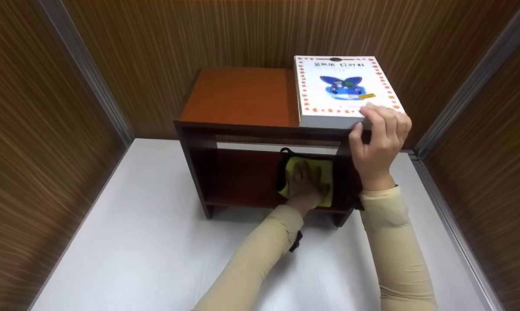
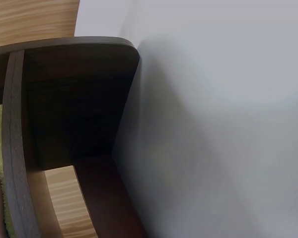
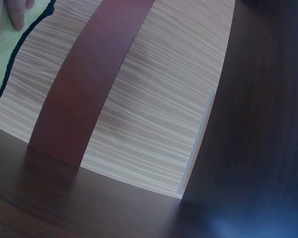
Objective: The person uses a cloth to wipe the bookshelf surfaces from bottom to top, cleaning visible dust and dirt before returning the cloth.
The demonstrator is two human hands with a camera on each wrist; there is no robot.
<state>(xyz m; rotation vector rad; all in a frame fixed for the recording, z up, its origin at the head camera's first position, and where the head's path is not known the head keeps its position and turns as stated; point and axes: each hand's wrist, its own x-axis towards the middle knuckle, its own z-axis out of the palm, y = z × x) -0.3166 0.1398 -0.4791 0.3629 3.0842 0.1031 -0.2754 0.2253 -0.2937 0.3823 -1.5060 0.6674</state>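
My left hand (image 1: 306, 183) lies with spread fingers on a yellow cloth (image 1: 327, 172) with a dark edge, inside the small brown shelf (image 1: 247, 97). The cloth rests on the shelf's lower board (image 1: 242, 181), toward its right side. At the front right corner of the shelf top, my right hand (image 1: 381, 136) grips a thick white book (image 1: 344, 86) with a butterfly on its cover. Its fingertips bend over the cover and the thumb is at the front edge. In the right wrist view, left-hand fingers (image 3: 17, 14) show on the cloth at the upper left.
The shelf stands on a white surface (image 1: 147, 224), near a wood-grain back panel (image 1: 178, 34). Similar side panels (image 1: 35, 129) with metal strips (image 1: 91, 73) enclose it. A shelf side board (image 2: 79, 64) fills much of the left wrist view's left half.
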